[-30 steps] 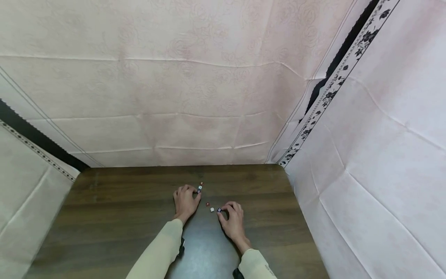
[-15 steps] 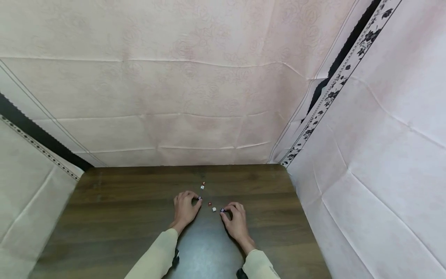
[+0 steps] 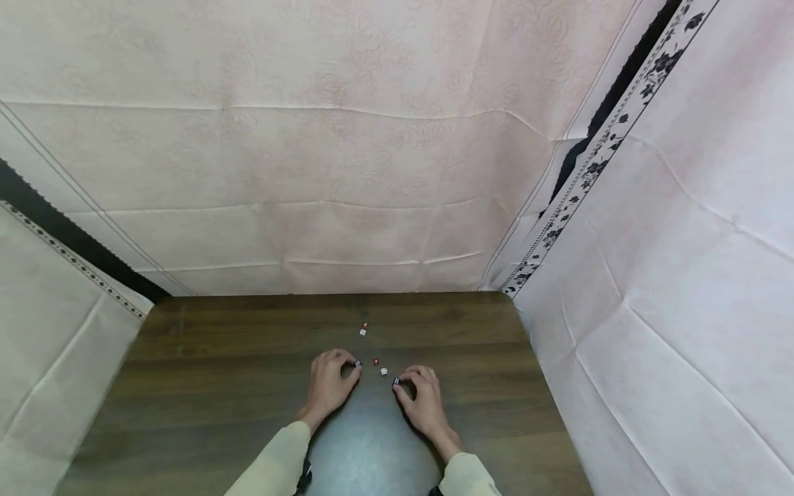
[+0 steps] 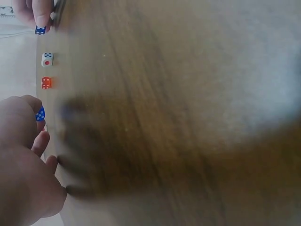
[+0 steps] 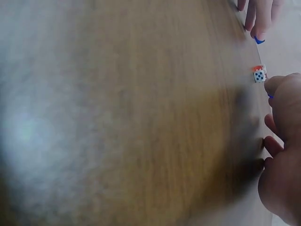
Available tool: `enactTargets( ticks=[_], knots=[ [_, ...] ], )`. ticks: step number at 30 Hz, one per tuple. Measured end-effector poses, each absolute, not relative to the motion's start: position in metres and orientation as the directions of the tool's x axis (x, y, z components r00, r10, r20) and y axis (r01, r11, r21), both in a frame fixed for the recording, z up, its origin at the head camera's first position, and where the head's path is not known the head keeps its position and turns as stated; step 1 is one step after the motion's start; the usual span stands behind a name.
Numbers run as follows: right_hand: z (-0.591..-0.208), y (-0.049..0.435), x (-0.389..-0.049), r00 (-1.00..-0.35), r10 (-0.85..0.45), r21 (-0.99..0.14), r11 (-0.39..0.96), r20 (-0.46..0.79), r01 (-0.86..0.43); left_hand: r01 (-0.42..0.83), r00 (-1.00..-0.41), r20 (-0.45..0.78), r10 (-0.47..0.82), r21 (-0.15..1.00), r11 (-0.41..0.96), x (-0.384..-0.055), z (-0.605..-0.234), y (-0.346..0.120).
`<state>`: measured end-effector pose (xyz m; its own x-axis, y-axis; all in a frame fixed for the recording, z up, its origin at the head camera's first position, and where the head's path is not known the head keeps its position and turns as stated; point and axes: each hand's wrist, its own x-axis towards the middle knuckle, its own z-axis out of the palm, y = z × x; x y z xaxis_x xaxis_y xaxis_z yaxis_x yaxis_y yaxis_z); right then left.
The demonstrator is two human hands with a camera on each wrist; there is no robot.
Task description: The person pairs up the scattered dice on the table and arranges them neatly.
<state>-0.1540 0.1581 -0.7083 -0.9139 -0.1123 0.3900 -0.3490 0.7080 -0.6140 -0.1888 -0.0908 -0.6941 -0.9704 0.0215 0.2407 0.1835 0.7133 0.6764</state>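
My left hand [image 3: 329,382] pinches a blue die [image 4: 41,113] between thumb and forefinger, low over the table or on it; I cannot tell which. To its right, my right hand [image 3: 425,403] pinches another blue die [image 3: 396,381], mostly hidden by the fingers in the right wrist view. Between the hands, a translucent red die [image 4: 46,83] and a white die [image 4: 47,59] lie on the table, close but apart. Farther back rest a second white die [image 3: 362,332] and, just behind it, a small reddish die [image 3: 364,324].
The dark wooden table [image 3: 236,399] has rounded far corners. Pale patterned cloth [image 3: 347,151] hangs behind it, and more white cloth [image 3: 682,310] hangs along the right side. A bright glare lies on the near tabletop.
My left hand has drawn its blue die toward me, away from the far white die. My right hand has shifted slightly nearer to me with its blue die. The other dice stay put.
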Motion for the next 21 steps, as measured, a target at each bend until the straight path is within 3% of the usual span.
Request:
enactTargets(
  ticks=[21],
  knots=[
    [-0.708,0.147,-0.133,-0.818,-0.337,-0.517,0.646,0.466,-0.561,0.239,-0.953,0.301,0.042,0.656,0.716,-0.172,-0.697,-0.092]
  ],
)
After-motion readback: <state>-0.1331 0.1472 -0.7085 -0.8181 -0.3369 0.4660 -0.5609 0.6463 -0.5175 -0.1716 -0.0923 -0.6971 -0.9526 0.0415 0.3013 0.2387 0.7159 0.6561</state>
